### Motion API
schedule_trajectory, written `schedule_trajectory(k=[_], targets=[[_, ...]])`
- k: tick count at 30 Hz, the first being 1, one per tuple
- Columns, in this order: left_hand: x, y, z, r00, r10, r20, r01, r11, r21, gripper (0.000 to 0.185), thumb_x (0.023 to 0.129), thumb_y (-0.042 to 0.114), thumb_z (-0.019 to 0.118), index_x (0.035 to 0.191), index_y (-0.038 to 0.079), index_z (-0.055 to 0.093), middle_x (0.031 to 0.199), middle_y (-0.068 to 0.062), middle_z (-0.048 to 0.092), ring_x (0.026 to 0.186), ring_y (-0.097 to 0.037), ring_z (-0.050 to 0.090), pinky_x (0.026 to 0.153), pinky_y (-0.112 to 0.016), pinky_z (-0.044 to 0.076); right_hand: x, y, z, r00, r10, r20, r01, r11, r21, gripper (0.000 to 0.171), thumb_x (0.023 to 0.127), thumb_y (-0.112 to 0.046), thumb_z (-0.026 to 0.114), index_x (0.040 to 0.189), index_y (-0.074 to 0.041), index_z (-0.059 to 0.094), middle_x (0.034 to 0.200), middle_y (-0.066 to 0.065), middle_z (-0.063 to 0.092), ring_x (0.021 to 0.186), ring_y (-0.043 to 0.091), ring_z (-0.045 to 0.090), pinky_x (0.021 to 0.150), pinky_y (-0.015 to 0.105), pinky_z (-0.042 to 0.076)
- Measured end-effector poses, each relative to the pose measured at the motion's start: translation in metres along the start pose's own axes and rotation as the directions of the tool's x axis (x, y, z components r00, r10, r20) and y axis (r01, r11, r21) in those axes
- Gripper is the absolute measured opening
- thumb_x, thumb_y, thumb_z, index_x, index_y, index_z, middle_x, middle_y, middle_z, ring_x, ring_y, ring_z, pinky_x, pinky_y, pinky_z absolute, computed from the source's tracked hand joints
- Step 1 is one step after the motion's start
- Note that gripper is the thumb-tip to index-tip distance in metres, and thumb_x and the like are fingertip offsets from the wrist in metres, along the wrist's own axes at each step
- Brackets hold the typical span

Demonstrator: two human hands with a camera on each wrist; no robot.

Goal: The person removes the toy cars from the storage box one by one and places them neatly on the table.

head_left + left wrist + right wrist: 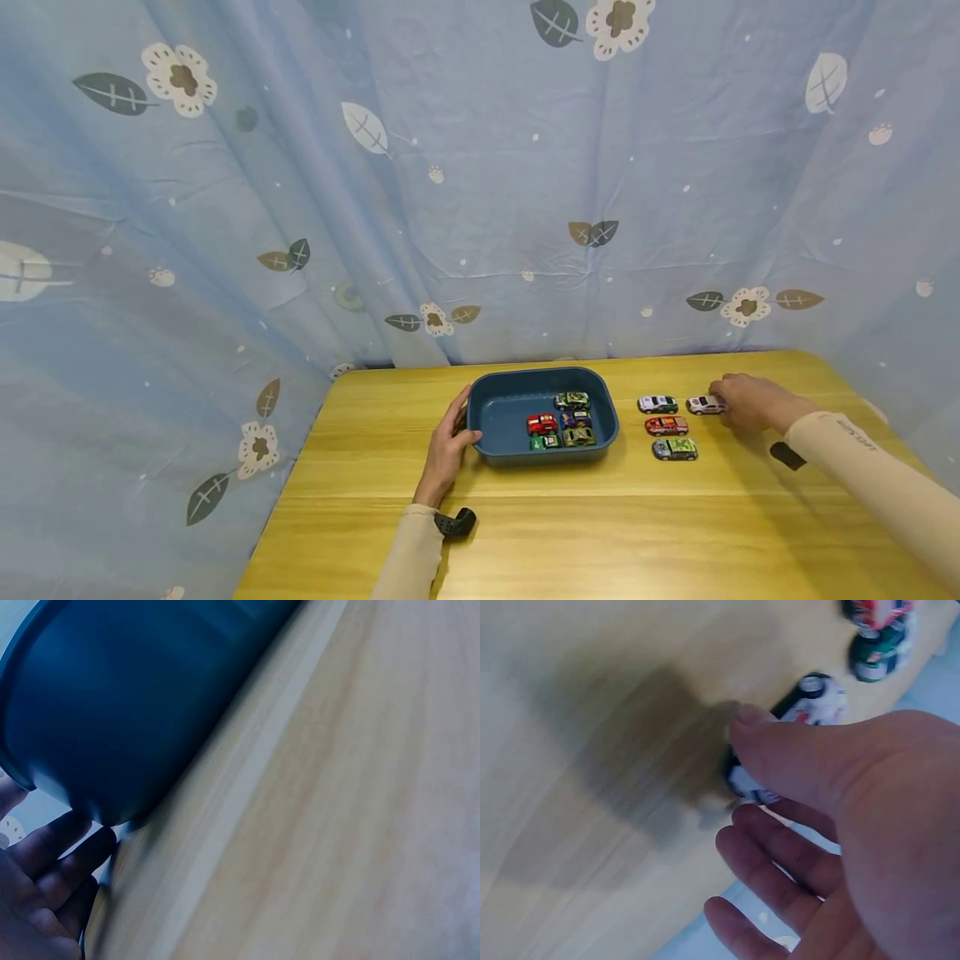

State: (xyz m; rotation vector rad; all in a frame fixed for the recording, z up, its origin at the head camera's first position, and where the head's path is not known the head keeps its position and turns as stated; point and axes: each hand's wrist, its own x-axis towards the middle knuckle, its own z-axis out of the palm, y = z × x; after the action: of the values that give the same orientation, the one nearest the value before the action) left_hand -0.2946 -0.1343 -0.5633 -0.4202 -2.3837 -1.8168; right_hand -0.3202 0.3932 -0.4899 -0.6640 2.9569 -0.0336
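Left hand (447,446) steadied tray (495,414), fingers straight against its wall; right hand (742,402) fingers pinched white car (705,405) for lifting.

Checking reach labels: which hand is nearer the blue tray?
Left. The left hand rests against the blue tray at its left end, fingers on the wall. The right hand is far off to the tray's right, at a white toy car on the table.

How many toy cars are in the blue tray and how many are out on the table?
Toy cars inside the blue plastic tray: 5
Toy cars on the yellow wooden table: 4, one of them, the white toy car, at the right hand
Total: 9
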Motion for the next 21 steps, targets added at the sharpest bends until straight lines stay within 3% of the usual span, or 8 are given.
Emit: schedule_trajectory(k=[5,12,15,21], targets=[[-0.001,0.001,0.0,1.0,-0.003,-0.004,0.003,1.0,0.002,0.08,0.092,0.012,0.061,0.167,0.029,0.038,0.166,-0.01,0.047,0.148,-0.036,0.051,0.113,-0.057,0.046,0.006,-0.008,-0.013,1.0,-0.008,-0.023,0.008,1.0,0.007,0.05,0.086,-0.015,0.084,0.123,0.013,0.066,0.109,0.027,0.069,0.1,0.046,0.068,0.09,0.06,0.057],[-0.004,-0.002,0.001,1.0,-0.012,-0.007,0.012,1.0,-0.016,0.08,0.092,0.013,0.061,0.166,0.034,0.038,0.168,-0.008,0.044,0.15,-0.035,0.049,0.113,-0.056,0.045,0.022,-0.045,-0.033,0.986,0.012,-0.169,0.004,0.995,0.095,0.05,0.101,-0.033,0.072,0.132,0.006,0.068,0.138,0.037,0.058,0.126,0.058,0.056,0.101,0.068,0.048],[-0.004,-0.002,0.001,1.0,-0.02,-0.004,0.02,1.0,-0.024,0.08,0.092,0.013,0.061,0.166,0.035,0.038,0.167,-0.008,0.045,0.15,-0.035,0.049,0.113,-0.054,0.046,0.029,-0.067,-0.035,0.969,-0.021,-0.245,0.052,0.991,0.12,0.048,0.102,-0.038,0.07,0.131,0.001,0.071,0.146,0.036,0.054,0.132,0.058,0.053,0.104,0.07,0.046],[-0.001,-0.001,0.0,1.0,-0.005,-0.002,0.005,1.0,-0.018,0.081,0.091,0.014,0.061,0.167,0.028,0.037,0.165,-0.01,0.047,0.148,-0.035,0.051,0.111,-0.053,0.047,0.043,-0.105,-0.037,0.915,-0.114,-0.388,0.182,0.973,0.143,0.037,0.104,-0.035,0.068,0.127,-0.006,0.075,0.152,0.031,0.052,0.137,0.055,0.051,0.108,0.072,0.041]])
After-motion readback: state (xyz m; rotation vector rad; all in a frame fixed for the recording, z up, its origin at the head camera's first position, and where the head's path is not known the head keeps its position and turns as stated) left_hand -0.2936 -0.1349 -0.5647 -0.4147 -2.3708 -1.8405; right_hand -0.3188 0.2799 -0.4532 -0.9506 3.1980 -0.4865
